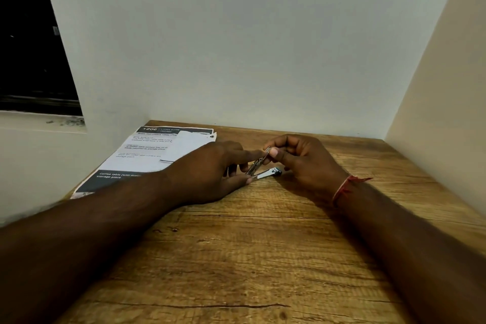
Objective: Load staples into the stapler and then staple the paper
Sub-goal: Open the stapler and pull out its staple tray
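While the small metal stapler (260, 167) stands hinged open near the middle of the tabletop (263, 258), toward its far edge, we have both hands on it: our left hand (210, 173) is closed around the hinge end, thumb and fingers pinching the low base against the wood with the index finger stretched along the raised arm, and our right hand (302, 160) is closed on the tip of that raised arm, thumb and forefinger pinching it. We judge this to be the loading step; whether a strip of staples already lies in the channel we cannot tell, as our fingers cover it. To do it well, we should keep the base pinned flat with the left hand so it does not skid, hold the arm open only as far as the hinge allows, and seat the strip legs down and straight in the channel before closing it gently. The paper (147, 158), a printed sheet with dark bands, lies near the far left corner of the tabletop, partly under our left wrist; we will have to lift that arm before drawing the sheet over. A red thread (342, 189) circles our right wrist, clear of the work.
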